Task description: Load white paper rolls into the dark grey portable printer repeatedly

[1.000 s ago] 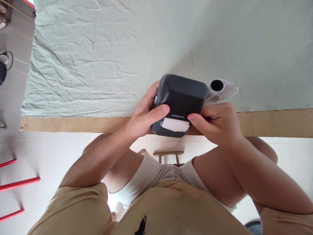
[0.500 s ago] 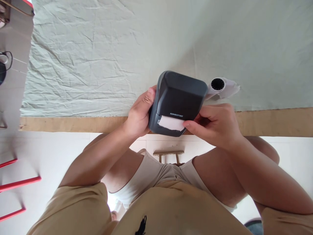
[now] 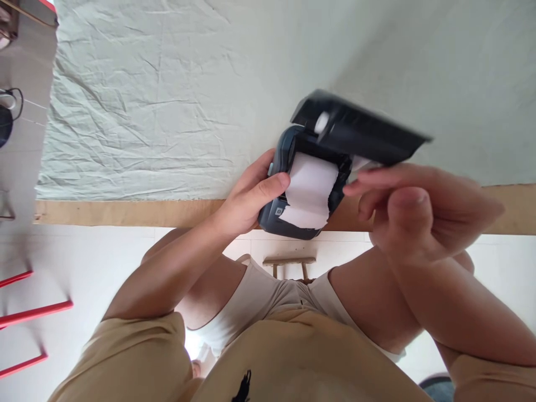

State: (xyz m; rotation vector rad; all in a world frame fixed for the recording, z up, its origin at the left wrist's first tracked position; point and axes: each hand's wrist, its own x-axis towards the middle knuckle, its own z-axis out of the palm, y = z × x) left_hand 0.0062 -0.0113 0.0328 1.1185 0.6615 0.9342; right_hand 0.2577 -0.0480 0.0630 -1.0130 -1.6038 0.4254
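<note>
My left hand (image 3: pixel 255 195) is closed on the left side of a black label printer (image 3: pixel 272 223), its thumb on the rim. The printer's lid (image 3: pixel 364 131) stands raised and tilted to the right, slightly blurred. Inside lies a paper roll (image 3: pixel 312 178), its torn white end hanging over the front edge. Beside the printer, my right hand (image 3: pixel 422 209) is just below the lid's edge, fingers apart and holding nothing. Whether its fingertips touch the printer, I cannot tell. Behind the lid, only a bit of another white roll (image 3: pixel 362 163) shows.
A pale green cloth (image 3: pixel 167 100) covers the table, with a wooden edge (image 3: pixel 125 212) along the front. Red metal bars (image 3: pixel 37 314) are on the floor at left. A wooden stool (image 3: pixel 288 261) shows under the table.
The printer's lid has swung up, uncovering the paper roll inside. My right hand has moved right, off the paper strip. My left thumb has shifted onto the printer's rim.
</note>
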